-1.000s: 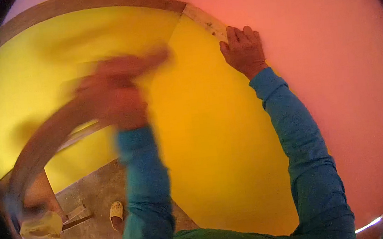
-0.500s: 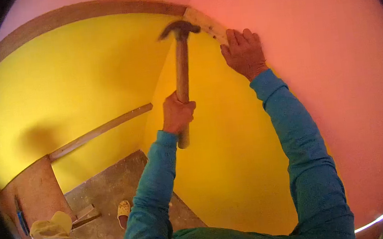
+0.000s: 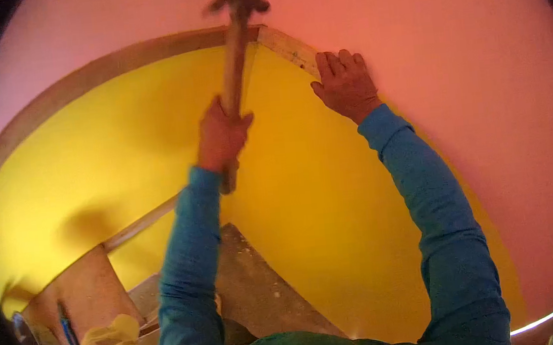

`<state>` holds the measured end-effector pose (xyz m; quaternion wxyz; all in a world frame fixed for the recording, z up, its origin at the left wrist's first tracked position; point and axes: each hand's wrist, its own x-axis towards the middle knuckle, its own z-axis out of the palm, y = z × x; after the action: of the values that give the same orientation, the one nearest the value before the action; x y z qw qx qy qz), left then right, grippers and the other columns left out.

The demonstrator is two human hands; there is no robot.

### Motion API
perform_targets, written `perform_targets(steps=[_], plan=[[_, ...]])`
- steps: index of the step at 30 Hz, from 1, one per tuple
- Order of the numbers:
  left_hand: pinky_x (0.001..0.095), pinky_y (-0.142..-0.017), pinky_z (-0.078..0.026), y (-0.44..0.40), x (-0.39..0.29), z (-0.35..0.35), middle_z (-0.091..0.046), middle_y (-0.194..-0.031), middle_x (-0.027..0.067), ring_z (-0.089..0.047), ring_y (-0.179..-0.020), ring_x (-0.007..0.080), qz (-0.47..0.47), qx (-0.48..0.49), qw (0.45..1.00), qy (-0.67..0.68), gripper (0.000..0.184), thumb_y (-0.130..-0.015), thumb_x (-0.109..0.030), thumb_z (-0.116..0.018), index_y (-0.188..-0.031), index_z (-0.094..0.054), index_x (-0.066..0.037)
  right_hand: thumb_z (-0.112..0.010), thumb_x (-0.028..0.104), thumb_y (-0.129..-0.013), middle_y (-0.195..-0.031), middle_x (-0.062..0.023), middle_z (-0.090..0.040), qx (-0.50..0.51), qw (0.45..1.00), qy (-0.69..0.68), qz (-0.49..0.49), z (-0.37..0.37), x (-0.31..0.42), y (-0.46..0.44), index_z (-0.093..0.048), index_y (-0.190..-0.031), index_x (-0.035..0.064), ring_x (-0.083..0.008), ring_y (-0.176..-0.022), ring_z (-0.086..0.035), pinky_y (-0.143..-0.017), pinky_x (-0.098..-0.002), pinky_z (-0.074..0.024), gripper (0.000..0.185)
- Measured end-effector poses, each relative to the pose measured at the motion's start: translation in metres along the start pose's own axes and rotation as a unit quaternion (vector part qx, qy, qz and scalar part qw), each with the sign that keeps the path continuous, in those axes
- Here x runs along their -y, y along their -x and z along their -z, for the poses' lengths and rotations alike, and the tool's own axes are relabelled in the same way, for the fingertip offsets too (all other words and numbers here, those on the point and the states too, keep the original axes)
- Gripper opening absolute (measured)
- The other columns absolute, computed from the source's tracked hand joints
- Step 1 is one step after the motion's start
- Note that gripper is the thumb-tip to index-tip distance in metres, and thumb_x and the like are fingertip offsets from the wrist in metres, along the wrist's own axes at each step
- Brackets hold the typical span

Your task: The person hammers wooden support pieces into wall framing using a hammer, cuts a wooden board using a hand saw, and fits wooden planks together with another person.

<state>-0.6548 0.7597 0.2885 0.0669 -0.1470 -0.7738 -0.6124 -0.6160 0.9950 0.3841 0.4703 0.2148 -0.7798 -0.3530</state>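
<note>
A claw hammer point(image 3: 235, 70) with a wooden handle is held up by my left hand point(image 3: 221, 136), its fingers wrapped round the lower handle. The dark head is slightly blurred and stands above the wood trim, apart from it. My right hand point(image 3: 347, 86) holds a pale wooden strip point(image 3: 286, 48) against the wall, fingers over its upper side and thumb at the lower edge. Dark marks or nail spots show along the strip. Its left end meets a darker wooden strip point(image 3: 145, 53) at the corner. The strip beyond my right hand is hidden.
Yellow wall point(image 3: 334, 220) lies below the trim, pink wall point(image 3: 470, 114) above. At lower left a brown board surface point(image 3: 87, 284) carries a blue-handled tool point(image 3: 68, 329) and a yellow cap point(image 3: 115, 331). A lower wooden rail point(image 3: 145, 224) crosses the wall.
My left hand has raised the hammer up and to the left, away from the strip. My right hand stays on the strip. The view has shifted somewhat.
</note>
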Motion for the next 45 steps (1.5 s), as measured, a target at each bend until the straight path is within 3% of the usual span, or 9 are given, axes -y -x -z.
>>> perform_targets(steps=[1, 6, 9, 15, 21, 24, 36, 42, 45], plan=[[0.0356, -0.047, -0.049, -0.003, -0.033, 0.022, -0.061, -0.069, 0.0165, -0.06, -0.05, 0.0241, -0.029, -0.013, 0.999, -0.029, 0.038, -0.073, -0.02, -0.068, -0.098, -0.05, 0.003, -0.056, 0.021, -0.072, -0.082, -0.0093, -0.056, 0.002, 1.0, 0.006, 0.0, 0.001, -0.001, 0.001, -0.057, -0.094, -0.0002, -0.0234, -0.08, -0.051, -0.069, -0.0386, -0.0408, 0.03], [0.0346, -0.046, -0.05, -0.046, -0.08, 0.067, -0.06, -0.069, 0.016, -0.06, -0.049, 0.0231, 0.013, 0.154, 0.973, -0.171, 0.04, -0.076, -0.021, -0.065, -0.102, -0.047, 0.004, -0.053, 0.015, -0.075, -0.083, -0.0095, -0.057, 0.02, 1.0, 0.011, -0.013, 0.005, 0.0, 0.001, -0.057, -0.096, -0.0014, -0.0226, -0.082, -0.052, -0.072, -0.0372, -0.0418, 0.027], [0.0343, -0.046, -0.051, -0.047, -0.078, 0.068, -0.061, -0.073, 0.017, -0.06, -0.048, 0.0237, -0.05, 0.178, 0.956, -0.226, 0.042, -0.077, -0.023, -0.064, -0.104, -0.047, 0.004, -0.053, 0.016, -0.074, -0.084, -0.0092, -0.057, 0.027, 0.999, 0.022, -0.015, 0.006, 0.001, 0.001, -0.057, -0.097, -0.0012, -0.0221, -0.082, -0.052, -0.071, -0.0361, -0.0421, 0.028], [0.036, -0.046, -0.051, -0.052, -0.075, 0.064, -0.06, -0.082, 0.0184, -0.06, -0.05, 0.0242, -0.042, 0.179, 0.939, -0.29, 0.043, -0.078, -0.025, -0.062, -0.106, -0.046, 0.004, -0.053, 0.016, -0.074, -0.085, -0.0083, -0.057, 0.011, 1.0, 0.013, -0.017, 0.003, -0.001, 0.003, -0.058, -0.097, -0.0001, -0.0219, -0.082, -0.052, -0.071, -0.0354, -0.0424, 0.028], [0.0349, -0.048, -0.052, -0.038, -0.085, 0.07, -0.06, -0.085, 0.0183, -0.061, -0.052, 0.0239, -0.026, 0.139, 0.967, -0.213, 0.043, -0.079, -0.025, -0.061, -0.107, -0.044, 0.002, -0.053, 0.015, -0.074, -0.086, -0.0082, -0.057, 0.017, 1.0, 0.008, -0.022, 0.005, -0.001, 0.002, -0.057, -0.098, -0.0006, -0.0219, -0.083, -0.052, -0.071, -0.0348, -0.0425, 0.029], [0.0322, -0.041, -0.047, -0.047, -0.072, 0.068, -0.055, -0.074, 0.0112, -0.054, -0.047, 0.019, -0.031, 0.172, 0.954, -0.243, 0.045, -0.08, -0.026, -0.063, -0.112, -0.043, -0.002, -0.052, 0.015, -0.075, -0.087, -0.0085, -0.058, 0.02, 1.0, -0.001, -0.023, 0.005, -0.001, 0.001, -0.057, -0.098, -0.0009, -0.0223, -0.083, -0.052, -0.071, -0.0351, -0.0425, 0.029], [0.0346, -0.044, -0.05, -0.032, -0.066, 0.104, -0.06, -0.079, 0.0166, -0.06, -0.051, 0.0228, -0.027, 0.167, 0.972, -0.163, 0.04, -0.079, -0.024, -0.063, -0.105, -0.046, 0.001, -0.06, 0.018, -0.072, -0.104, -0.0126, -0.058, 0.087, 0.995, -0.03, -0.047, 0.034, 0.007, -0.006, -0.054, -0.112, -0.001, -0.0257, -0.094, -0.052, -0.08, -0.0388, -0.0429, 0.044], [0.031, -0.042, -0.048, -0.012, -0.033, 0.1, -0.055, -0.068, 0.0096, -0.056, -0.048, 0.018, -0.009, 0.143, 0.99, 0.007, 0.035, -0.079, -0.02, -0.065, -0.1, -0.046, 0.0, -0.073, 0.025, -0.067, -0.101, -0.0126, -0.06, 0.061, 0.982, -0.019, -0.18, 0.118, 0.023, 0.043, -0.055, -0.112, 0.0011, -0.0267, -0.087, -0.054, -0.077, -0.0386, -0.0427, 0.054], [0.0291, -0.04, -0.044, 0.035, -0.022, 0.083, -0.051, -0.063, 0.0036, -0.052, -0.046, 0.0128, 0.009, 0.1, 0.981, 0.168, 0.03, -0.079, -0.017, -0.066, -0.096, -0.046, -0.002, -0.07, 0.023, -0.072, -0.09, -0.012, -0.062, 0.101, 0.946, -0.147, -0.269, 0.142, 0.071, 0.105, -0.058, -0.11, 0.0039, -0.0303, -0.083, -0.057, -0.075, -0.0416, -0.0444, 0.045]])
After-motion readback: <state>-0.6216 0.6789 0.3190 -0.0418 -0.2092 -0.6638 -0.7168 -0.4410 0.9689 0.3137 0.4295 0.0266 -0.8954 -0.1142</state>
